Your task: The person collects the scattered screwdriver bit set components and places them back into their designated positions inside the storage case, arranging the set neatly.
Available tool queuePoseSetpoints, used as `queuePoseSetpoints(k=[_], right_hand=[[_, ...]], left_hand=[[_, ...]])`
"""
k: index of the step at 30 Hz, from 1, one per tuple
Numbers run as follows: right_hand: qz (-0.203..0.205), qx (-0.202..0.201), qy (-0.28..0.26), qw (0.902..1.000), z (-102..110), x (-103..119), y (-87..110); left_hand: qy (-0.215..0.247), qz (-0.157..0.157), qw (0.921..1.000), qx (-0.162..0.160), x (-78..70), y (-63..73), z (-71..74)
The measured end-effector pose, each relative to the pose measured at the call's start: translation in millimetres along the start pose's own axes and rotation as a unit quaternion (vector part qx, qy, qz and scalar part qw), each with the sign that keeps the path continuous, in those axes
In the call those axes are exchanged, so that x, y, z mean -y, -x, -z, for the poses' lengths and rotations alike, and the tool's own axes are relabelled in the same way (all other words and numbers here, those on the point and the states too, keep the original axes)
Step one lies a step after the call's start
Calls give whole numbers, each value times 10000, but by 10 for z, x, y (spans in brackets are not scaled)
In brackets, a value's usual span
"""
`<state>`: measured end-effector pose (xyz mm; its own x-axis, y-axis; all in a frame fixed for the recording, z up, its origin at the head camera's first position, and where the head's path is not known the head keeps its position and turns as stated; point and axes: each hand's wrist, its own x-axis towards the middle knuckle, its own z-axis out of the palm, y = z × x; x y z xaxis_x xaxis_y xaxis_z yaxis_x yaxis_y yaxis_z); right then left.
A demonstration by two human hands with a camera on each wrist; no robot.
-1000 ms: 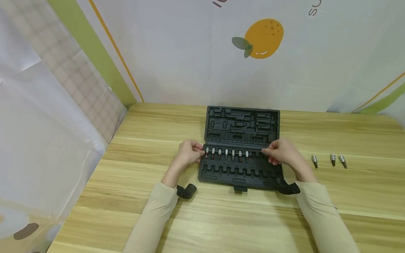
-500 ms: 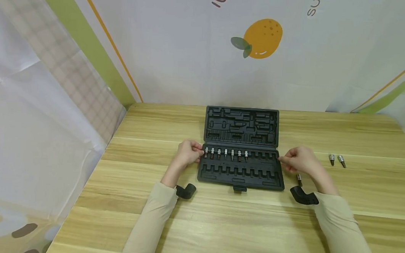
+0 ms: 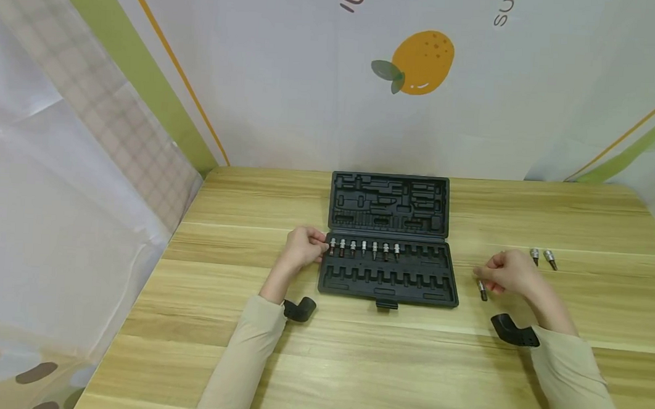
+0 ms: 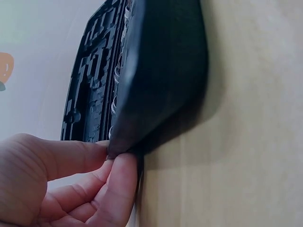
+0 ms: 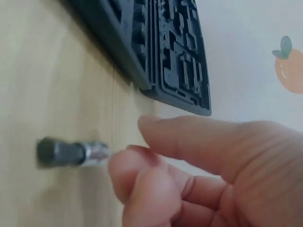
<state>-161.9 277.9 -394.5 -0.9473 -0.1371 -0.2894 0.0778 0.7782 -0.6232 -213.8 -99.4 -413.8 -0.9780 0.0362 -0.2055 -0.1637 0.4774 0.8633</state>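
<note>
A black tool case (image 3: 387, 285) lies open on the table, its lid (image 3: 390, 203) leaning back. A row of several silver bit sockets (image 3: 364, 248) fills the left part of its upper slots. My left hand (image 3: 303, 246) pinches the case's left edge between thumb and fingers, as the left wrist view shows up close. My right hand (image 3: 510, 273) is right of the case, fingers bent, with a gap between thumb and index finger. Just by its fingertips is a loose bit socket (image 3: 482, 290), its dark tip towards me; in the right wrist view this bit socket (image 5: 71, 152) appears outside the grasp.
Two more bit sockets (image 3: 541, 258) lie on the wooden table (image 3: 385, 368) at the right. A white printed curtain (image 3: 289, 91) hangs behind the table. Black wrist mounts (image 3: 514, 330) stick out below both hands.
My right hand has moved from the case's upper right slots out to the right, over the table, uncovering a loose bit socket. The left hand stays at the case's edge.
</note>
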Motion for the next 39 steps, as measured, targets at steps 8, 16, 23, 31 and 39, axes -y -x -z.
queuePoseSetpoints(k=[8,16,23,31,39], right_hand=[[-225,207,-32,9995,-8,-74,65],[-591,531,-254,9965,-14,-69,54],[-674,601,-146,9958,-30,-62,33],[-510,583,56,9970,-22,-42,-4],[-326,547,20,9980,20,33,-82]], left_hand=[[-64,-4,10000,-53,-4,3,-5],[9,74,10000,-21,4,0,2],[8,80,10000,-19,13,-7,1],[9,92,10000,5,21,-15,-1],[-52,54,10000,-55,15,-12,-4]])
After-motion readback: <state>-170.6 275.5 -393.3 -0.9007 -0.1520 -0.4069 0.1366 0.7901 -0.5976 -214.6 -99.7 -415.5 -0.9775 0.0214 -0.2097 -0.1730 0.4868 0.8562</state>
